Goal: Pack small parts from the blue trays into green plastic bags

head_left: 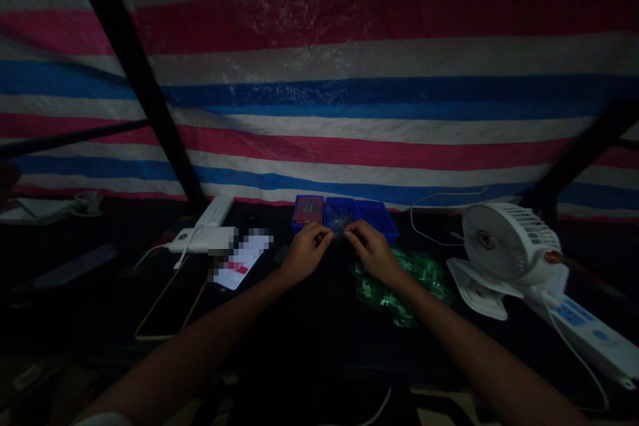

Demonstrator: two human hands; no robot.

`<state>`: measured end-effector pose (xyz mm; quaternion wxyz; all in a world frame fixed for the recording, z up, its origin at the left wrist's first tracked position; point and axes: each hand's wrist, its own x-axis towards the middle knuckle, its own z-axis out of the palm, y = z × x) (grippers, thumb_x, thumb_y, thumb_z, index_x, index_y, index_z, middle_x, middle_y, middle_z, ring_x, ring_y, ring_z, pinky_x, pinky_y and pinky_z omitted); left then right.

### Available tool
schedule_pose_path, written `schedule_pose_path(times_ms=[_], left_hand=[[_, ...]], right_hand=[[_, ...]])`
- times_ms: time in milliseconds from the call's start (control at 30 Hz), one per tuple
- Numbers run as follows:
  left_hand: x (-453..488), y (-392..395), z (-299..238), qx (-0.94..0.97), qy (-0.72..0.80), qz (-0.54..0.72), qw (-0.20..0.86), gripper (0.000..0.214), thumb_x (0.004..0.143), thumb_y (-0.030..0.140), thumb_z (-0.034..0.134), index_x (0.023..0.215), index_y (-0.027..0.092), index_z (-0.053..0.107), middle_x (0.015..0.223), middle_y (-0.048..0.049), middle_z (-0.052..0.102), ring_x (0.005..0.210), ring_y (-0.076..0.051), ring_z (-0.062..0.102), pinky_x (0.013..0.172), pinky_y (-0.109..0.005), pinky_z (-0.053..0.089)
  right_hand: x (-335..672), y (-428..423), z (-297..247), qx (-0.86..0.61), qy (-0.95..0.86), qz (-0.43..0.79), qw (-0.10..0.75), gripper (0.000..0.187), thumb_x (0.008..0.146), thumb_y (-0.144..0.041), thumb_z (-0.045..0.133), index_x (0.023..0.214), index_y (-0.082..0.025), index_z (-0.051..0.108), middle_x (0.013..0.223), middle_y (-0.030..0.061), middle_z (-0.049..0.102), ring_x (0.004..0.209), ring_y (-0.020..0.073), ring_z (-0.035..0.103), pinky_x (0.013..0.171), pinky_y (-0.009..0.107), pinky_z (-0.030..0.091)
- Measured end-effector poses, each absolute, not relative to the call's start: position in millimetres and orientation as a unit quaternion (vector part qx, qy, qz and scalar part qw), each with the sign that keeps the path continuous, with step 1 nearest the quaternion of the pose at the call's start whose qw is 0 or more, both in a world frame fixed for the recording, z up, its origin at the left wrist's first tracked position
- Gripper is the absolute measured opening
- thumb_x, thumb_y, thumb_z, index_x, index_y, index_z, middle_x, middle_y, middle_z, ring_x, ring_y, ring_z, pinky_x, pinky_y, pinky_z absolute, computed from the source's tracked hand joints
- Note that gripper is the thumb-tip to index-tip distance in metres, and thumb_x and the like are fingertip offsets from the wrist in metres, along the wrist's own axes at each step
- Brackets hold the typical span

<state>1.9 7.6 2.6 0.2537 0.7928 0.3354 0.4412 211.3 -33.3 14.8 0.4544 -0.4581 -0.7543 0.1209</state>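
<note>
My left hand (305, 251) and my right hand (373, 249) meet fingertip to fingertip just in front of the blue bins, each with thumb and forefinger pinched. What they pinch is too small and dark to make out. Right behind the fingertips, clear plastic pieces (341, 218) lie in or over the middle blue bin (337, 202). A stack of reddish flat items (308, 209) sits in the left blue bin (295, 218). Beside it on the right stands another blue bin (378, 218). Shiny green packets (399, 289) lie in a pile under my right forearm.
A white fan (504, 246) and a power strip (589, 333) stand at right. On the left lie a phone (172, 303), a partly pixelated white card or screen (239, 266) and a white box with cables (204, 239). Striped sheeting (349, 100) hangs behind the black table.
</note>
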Motion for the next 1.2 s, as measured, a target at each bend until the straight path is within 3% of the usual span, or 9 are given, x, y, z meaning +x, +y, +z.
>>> schedule_pose_path(times_ms=[333, 567, 767, 1000, 1200], left_hand=[[5.7, 6.5, 1.2, 0.767, 0.342, 0.446, 0.31, 0.018, 0.099, 0.035, 0.059, 0.101, 0.019, 0.069, 0.089, -0.0019, 0.067, 0.074, -0.014, 0.057, 0.066, -0.026, 0.043], [6.7, 10.7, 0.9, 0.74, 0.339, 0.455, 0.361, 0.022, 0.095, 0.039, 0.064, 0.098, 0.018, 0.07, 0.091, -0.0028, 0.07, 0.077, -0.015, 0.061, 0.069, -0.026, 0.046], [8.1, 13.2, -1.1, 0.69, 0.306, 0.463, 0.465, 0.026, 0.089, 0.041, 0.073, 0.096, 0.016, 0.069, 0.09, -0.0034, 0.069, 0.081, -0.016, 0.063, 0.073, -0.027, 0.048], [7.6, 12.4, 2.2, 0.681, 0.296, 0.454, 0.492, 0.03, 0.084, 0.042, 0.077, 0.093, 0.016, 0.066, 0.09, -0.0035, 0.068, 0.082, -0.016, 0.063, 0.079, -0.03, 0.05], [7.5, 11.9, 7.4, 0.631, 0.296, 0.448, 0.56, 0.034, 0.077, 0.04, 0.082, 0.089, 0.017, 0.06, 0.088, -0.001, 0.063, 0.078, -0.014, 0.06, 0.066, -0.023, 0.046]], right_hand=[[209.6, -33.9, 14.4, -0.448, -0.77, 0.128, 0.437, 0.019, 0.106, -0.034, 0.05, 0.099, -0.022, 0.062, 0.091, 0.0044, 0.064, 0.084, 0.0209, 0.062, 0.08, 0.033, 0.046], [210.6, -33.8, 14.5, -0.454, -0.761, 0.132, 0.444, 0.021, 0.107, -0.038, 0.049, 0.099, -0.022, 0.062, 0.092, 0.0045, 0.065, 0.084, 0.0206, 0.062, 0.08, 0.032, 0.047], [209.5, -35.1, 17.2, -0.459, -0.753, 0.141, 0.45, 0.024, 0.106, -0.04, 0.049, 0.096, -0.022, 0.061, 0.089, 0.004, 0.065, 0.082, 0.0201, 0.061, 0.078, 0.032, 0.047], [209.6, -33.8, 15.1, -0.461, -0.751, 0.153, 0.448, 0.028, 0.106, -0.044, 0.048, 0.096, -0.022, 0.061, 0.087, 0.0039, 0.064, 0.081, 0.0206, 0.061, 0.074, 0.031, 0.047], [209.2, -33.8, 15.3, -0.456, -0.757, 0.156, 0.441, 0.027, 0.106, -0.042, 0.05, 0.094, -0.021, 0.062, 0.087, 0.0037, 0.065, 0.081, 0.0201, 0.061, 0.075, 0.031, 0.046]])
